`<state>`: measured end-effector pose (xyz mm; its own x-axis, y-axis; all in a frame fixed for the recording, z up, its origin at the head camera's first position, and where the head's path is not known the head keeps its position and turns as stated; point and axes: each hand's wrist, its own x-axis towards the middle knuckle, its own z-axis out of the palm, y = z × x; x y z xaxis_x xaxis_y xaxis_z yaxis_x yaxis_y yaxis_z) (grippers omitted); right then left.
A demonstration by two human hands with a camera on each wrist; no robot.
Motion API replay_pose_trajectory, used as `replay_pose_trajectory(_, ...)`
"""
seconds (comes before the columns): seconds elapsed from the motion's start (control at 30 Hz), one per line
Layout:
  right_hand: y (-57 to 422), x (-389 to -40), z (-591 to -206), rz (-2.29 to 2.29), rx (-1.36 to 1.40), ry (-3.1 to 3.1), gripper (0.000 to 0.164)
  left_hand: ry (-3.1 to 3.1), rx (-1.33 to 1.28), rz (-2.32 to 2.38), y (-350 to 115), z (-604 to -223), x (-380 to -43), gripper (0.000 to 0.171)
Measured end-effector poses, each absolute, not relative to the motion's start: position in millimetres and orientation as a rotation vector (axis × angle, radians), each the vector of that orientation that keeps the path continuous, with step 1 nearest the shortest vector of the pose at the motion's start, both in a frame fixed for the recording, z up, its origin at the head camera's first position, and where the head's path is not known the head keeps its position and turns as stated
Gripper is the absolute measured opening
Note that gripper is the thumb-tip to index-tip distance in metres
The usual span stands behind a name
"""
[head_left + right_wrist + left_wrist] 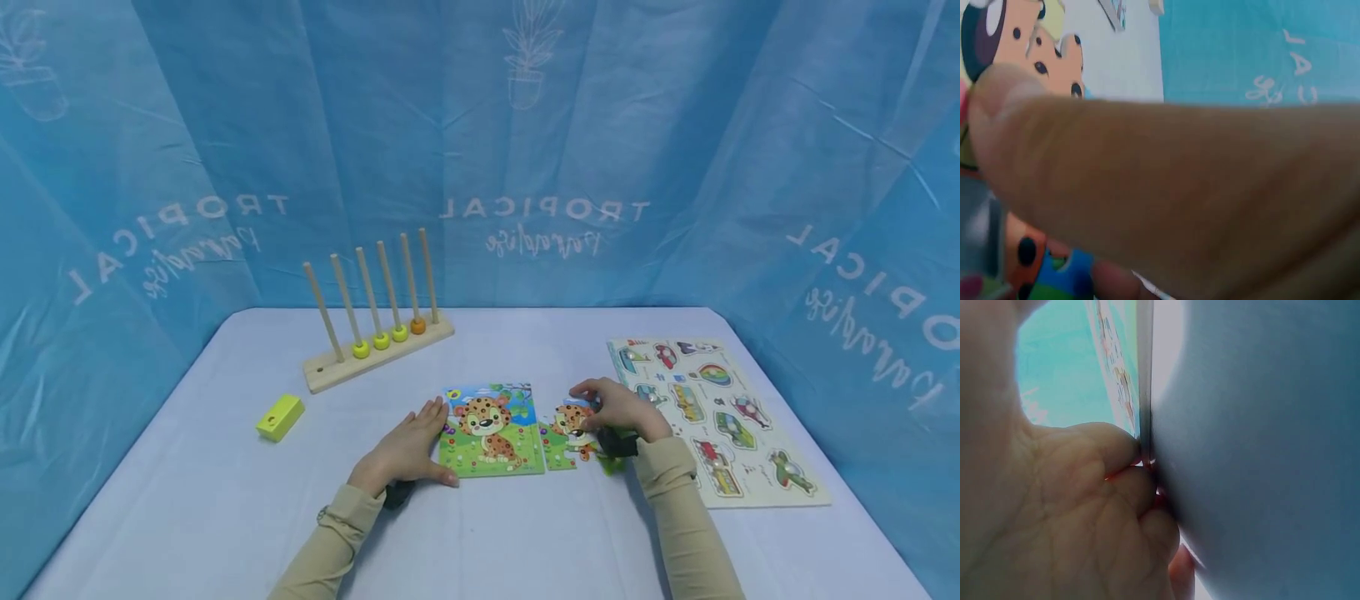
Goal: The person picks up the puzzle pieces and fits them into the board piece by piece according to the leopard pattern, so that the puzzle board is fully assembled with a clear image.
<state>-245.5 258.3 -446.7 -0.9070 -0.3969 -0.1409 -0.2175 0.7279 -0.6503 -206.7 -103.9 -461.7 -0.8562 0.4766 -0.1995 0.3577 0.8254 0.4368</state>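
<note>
My left hand (408, 446) rests on the table at the left edge of a square leopard picture board (491, 450). Its fingers touch that edge, and the thumb lies by the lower left corner. The left wrist view shows the palm (1066, 506) against the board's thin side (1145, 381). To the right of the board is a partly assembled leopard jigsaw (558, 450). Over its upper right part, my right hand (621, 410) pinches a jigsaw piece between thumb and fingers; the hand largely hides this piece. In the right wrist view the thumb (1116, 169) covers much of the leopard print (1047, 53).
A green piece (611, 463) lies below the right wrist. On the right is a vehicle peg puzzle board (757, 487). A wooden bead rack (382, 358) with upright rods stands at the back left, near a yellow block (281, 417). Blue curtains (480, 150) surround the white table (187, 500).
</note>
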Motion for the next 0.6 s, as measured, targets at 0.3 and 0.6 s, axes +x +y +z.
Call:
replay_pose_trajectory(0.3, 251, -246, -447, -1.029, -0.323, 2.718, 0.021, 2.715, 0.63, 0.578, -104, -458, -204, 0.118)
replay_pose_trajectory(0.6, 239, -250, -443, -1.252, -0.315, 2.78, 0.022, 2.719, 0.622, 0.57, -103, -456, -202, 0.118)
